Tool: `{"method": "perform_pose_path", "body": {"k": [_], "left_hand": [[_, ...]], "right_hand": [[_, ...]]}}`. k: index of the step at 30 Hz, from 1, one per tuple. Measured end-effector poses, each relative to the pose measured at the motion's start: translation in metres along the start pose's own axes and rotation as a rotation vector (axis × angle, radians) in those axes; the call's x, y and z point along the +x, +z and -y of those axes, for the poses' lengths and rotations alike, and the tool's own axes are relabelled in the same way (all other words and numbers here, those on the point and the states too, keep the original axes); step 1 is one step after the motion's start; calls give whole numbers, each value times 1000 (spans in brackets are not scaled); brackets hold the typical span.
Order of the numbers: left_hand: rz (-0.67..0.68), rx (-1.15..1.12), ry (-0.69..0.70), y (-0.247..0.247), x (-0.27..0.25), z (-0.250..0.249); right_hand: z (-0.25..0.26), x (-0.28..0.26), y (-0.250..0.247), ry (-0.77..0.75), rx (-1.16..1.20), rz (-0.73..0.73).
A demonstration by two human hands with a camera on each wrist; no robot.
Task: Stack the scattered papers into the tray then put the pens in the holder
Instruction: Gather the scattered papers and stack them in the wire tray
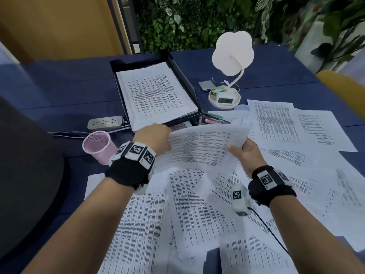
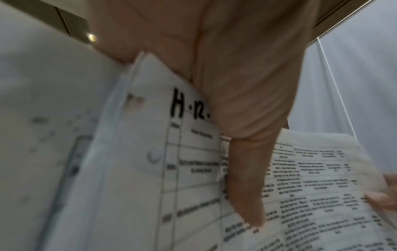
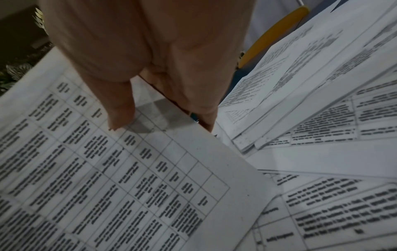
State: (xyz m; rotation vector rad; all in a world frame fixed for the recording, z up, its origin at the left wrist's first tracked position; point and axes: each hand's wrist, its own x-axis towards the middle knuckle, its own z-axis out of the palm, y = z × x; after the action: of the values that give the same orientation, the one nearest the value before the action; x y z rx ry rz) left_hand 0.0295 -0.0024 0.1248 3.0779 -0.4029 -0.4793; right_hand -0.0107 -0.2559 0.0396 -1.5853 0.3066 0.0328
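Both hands hold a printed sheet (image 1: 201,147) in the air just in front of the black tray (image 1: 185,76), which has a pile of papers (image 1: 156,91) in it. My left hand (image 1: 156,135) grips the sheet's left edge; in the left wrist view its thumb (image 2: 247,186) lies across the held papers (image 2: 193,169). My right hand (image 1: 246,151) pinches the right edge, thumb on top of the sheet (image 3: 128,169). Many printed sheets (image 1: 193,210) lie scattered over the table. Pens (image 1: 214,118) lie at the tray's front right corner. The pink mesh holder (image 1: 99,145) stands left of my left wrist.
A white desk lamp (image 1: 229,76) with a clock base stands right of the tray. A grey power strip (image 1: 105,122) with its cable lies left of the tray. A dark chair back (image 1: 25,165) is at the left, a yellow chair (image 1: 343,86) at the right.
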Motion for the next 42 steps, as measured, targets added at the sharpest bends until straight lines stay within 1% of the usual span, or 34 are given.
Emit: {"method": "perform_pose_path", "body": {"k": [3, 5, 7, 8, 12, 15, 17, 20, 21, 22, 24, 25, 26, 28, 30, 31, 33, 35, 36, 37, 38, 40, 42], "left_hand": [[-18, 31, 1, -5, 3, 1], [2, 55, 3, -10, 4, 3], [39, 55, -4, -10, 4, 4], [45, 55, -15, -10, 4, 4], [13, 51, -24, -7, 7, 6], [-2, 24, -11, -5, 9, 8], [-1, 8, -17, -4, 8, 8], [-3, -51, -31, -7, 3, 16], [-7, -68, -47, -8, 2, 21], [-13, -75, -65, -9, 1, 26], [-14, -62, -88, -12, 0, 32], [-27, -46, -85, -13, -1, 32], [-55, -33, -70, -15, -2, 31], [-119, -13, -25, -20, -2, 27], [-171, 0, 11, -24, -1, 22], [-219, -4, 22, -25, -1, 21], [-411, -15, 15, -23, 1, 25], [-676, -88, -38, -17, 3, 33], [-807, -194, -61, -15, 2, 35], [-904, -332, -75, -15, 1, 36], [-961, -483, -90, -13, -1, 36], [-993, -784, -107, -6, 0, 36], [-943, -1062, -156, -2, -2, 28]], "right_hand": [[4, 3, 2, -1, -2, -11], [10, 5, 4, -16, 8, -11], [18, 6, 5, -63, 0, -26], [22, 6, 5, -116, -30, -43], [42, 9, 7, -367, -296, -103], [53, 10, 8, -439, -476, -50], [56, 13, 6, -445, -612, 0], [58, 17, 4, -375, -615, 2], [58, 18, 2, -352, -664, -20], [60, 18, 2, -331, -802, -55], [63, 18, 4, -296, -1165, -108], [66, 17, 7, -306, -1269, -120], [70, 14, 11, -331, -1313, -120], [75, 12, 20, -378, -1318, -81], [78, 10, 26, -377, -1295, -5], [78, 10, 28, -375, -1266, 16], [77, 11, 26, -384, -1189, 10], [74, 13, 16, -390, -1080, -33], [73, 15, 10, -371, -993, -44], [72, 16, 3, -345, -880, -41], [73, 17, -2, -322, -752, -30], [73, 15, -6, -293, -514, -4], [73, 11, -6, -256, -316, 7]]}}
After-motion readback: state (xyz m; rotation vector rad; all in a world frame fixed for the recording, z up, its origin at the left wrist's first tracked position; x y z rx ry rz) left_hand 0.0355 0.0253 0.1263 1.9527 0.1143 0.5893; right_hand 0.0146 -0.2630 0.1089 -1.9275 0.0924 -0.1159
